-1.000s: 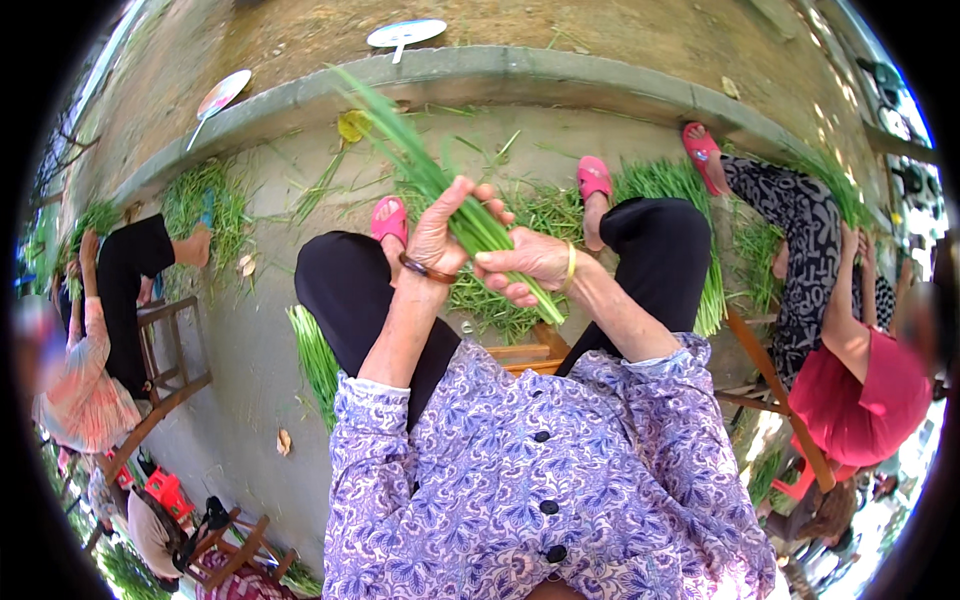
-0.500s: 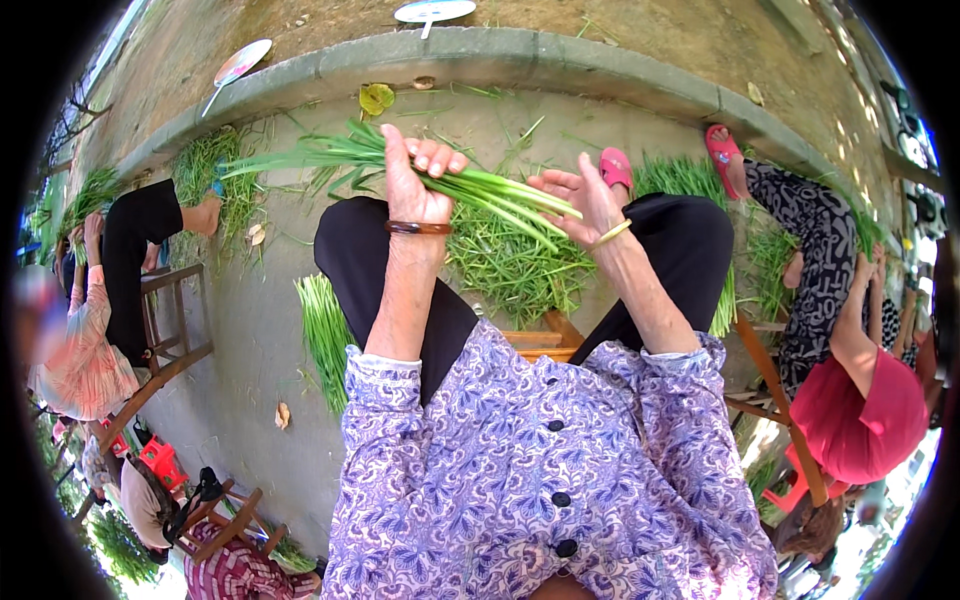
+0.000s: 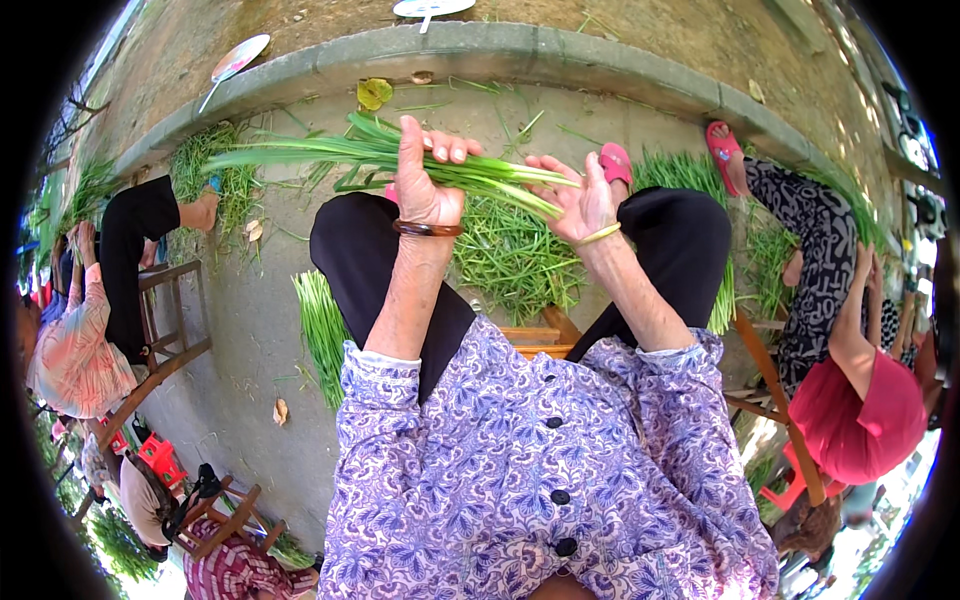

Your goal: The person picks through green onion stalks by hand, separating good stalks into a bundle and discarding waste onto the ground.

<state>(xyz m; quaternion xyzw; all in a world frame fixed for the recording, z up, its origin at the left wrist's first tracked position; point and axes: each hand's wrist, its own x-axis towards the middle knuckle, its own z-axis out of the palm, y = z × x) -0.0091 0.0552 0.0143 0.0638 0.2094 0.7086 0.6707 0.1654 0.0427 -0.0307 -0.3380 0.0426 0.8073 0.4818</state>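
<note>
A loose bunch of garlic chives [image 3: 370, 153] lies crosswise in front of me, leafy green tips to the left and pale stem ends to the right. My left hand [image 3: 431, 183], with a brown bangle at the wrist, is wrapped round its middle, thumb up. Beside the pale ends is my right hand [image 3: 577, 200], a light bangle on its wrist, palm turned up and fingers stretched out. The stem ends reach over its fingers and palm; whether they press on it I cannot tell. Below, between my knees, spreads a heap of loose green chive leaves [image 3: 515, 255].
Neat chives [image 3: 318, 325] lie left of my knee, more chives [image 3: 680, 175] beyond my right knee. A low concrete curb [image 3: 450, 57] runs ahead, with hand fans [image 3: 240, 57] past it. People sit at both sides, near a wooden chair [image 3: 178, 310] on the left.
My left hand has shifted slightly right with the chives. My right hand has turned its palm up further and moved a little left, closer under the stem ends.
</note>
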